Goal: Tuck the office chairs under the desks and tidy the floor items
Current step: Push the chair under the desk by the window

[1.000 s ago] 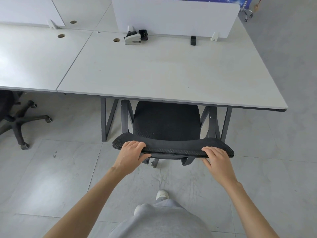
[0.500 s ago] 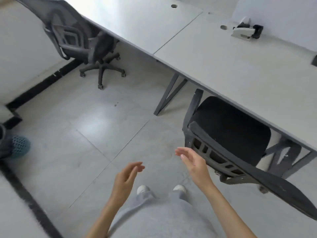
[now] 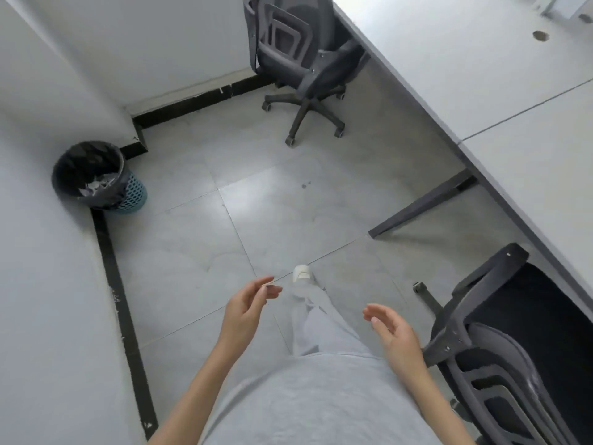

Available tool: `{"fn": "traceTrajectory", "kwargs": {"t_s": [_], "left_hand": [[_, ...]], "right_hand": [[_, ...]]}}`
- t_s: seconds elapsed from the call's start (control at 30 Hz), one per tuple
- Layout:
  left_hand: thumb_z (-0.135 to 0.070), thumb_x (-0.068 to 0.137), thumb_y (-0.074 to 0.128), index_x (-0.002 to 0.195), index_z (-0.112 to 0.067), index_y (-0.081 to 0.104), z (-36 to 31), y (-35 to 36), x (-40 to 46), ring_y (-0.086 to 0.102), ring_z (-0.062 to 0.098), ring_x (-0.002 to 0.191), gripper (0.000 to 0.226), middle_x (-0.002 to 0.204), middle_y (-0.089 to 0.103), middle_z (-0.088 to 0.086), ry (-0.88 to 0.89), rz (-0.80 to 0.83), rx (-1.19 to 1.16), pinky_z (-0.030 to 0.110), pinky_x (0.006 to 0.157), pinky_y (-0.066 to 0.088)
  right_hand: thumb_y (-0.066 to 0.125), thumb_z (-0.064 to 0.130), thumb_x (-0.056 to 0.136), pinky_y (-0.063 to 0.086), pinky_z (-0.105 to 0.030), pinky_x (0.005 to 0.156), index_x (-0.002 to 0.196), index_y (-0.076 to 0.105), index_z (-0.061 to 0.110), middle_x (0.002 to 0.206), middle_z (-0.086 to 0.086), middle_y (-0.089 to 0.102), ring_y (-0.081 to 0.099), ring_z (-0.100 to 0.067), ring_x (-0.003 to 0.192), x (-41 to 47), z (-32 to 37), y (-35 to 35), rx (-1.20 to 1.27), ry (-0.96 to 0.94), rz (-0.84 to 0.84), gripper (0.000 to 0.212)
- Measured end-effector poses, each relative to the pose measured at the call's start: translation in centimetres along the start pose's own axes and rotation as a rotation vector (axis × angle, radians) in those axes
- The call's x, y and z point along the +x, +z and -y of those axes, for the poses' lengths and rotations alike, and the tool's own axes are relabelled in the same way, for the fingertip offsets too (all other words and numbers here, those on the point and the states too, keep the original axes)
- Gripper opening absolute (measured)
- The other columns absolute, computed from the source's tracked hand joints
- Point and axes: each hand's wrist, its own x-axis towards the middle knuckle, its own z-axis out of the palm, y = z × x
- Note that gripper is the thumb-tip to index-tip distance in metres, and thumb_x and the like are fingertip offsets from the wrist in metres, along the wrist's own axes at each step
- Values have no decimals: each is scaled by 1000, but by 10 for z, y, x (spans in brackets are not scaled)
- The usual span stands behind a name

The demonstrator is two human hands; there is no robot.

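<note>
The bench (image 3: 500, 101) ran along the right side of the frame, its long edge going from the top centre down to the lower right. Between this edge and the wall (image 3: 48, 284) on the left, a wide part of the tiled floor (image 3: 256, 203) was free. Two chairs were visible. The near chair (image 3: 500, 358), at the lower right, had its seat under the bench edge. The far chair (image 3: 298, 59), at the top centre, stood out beside the bench, not tucked. One waste bin (image 3: 98, 176) stood at the wall on the left. The left hand (image 3: 245, 311) and the right hand (image 3: 394, 335) were both open, fingers loosely curled, each grip holding nothing. One second before, both hands held the near chair's backrest; now they were apart from it.
</note>
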Motion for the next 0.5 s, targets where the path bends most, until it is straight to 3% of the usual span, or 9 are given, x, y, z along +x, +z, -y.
{"fn": "traceTrajectory", "kwargs": {"t_s": [0.17, 0.23, 0.3, 0.5], "left_hand": [[-9, 96, 43, 105, -24, 62, -27, -29, 90, 67, 9, 88, 26, 94, 72, -10, -9, -95, -22, 17, 77, 49], [-8, 96, 42, 103, -24, 62, -36, -48, 119, 67, 10, 86, 26, 94, 72, -9, -53, -214, -73, 23, 77, 50], [-7, 95, 42, 101, -24, 63, -47, -68, 143, 67, 9, 84, 27, 91, 73, -9, -81, -349, -124, 26, 77, 50], [-9, 96, 42, 103, -24, 62, -68, -120, 210, 68, 9, 84, 26, 92, 73, 2, -162, -574, -186, 24, 76, 51]], "right_hand": [[51, -2, 89, 45, -5, 77, 98, 62, 22, 98, 3, 69, 64, 1, 89, 119, 71, 39, -60, -64, 121, 28], [51, -1, 89, 45, -6, 76, 98, 61, 21, 98, 2, 69, 64, -2, 91, 171, 115, 63, -97, -99, 192, 26], [52, -2, 89, 45, -7, 75, 98, 61, 21, 96, 4, 69, 63, 5, 86, 220, 170, 90, -137, -187, 281, 26], [51, -1, 89, 47, -10, 82, 100, 61, 20, 92, 11, 67, 63, 5, 87, 335, 316, 172, -263, -406, 517, 25]]}}
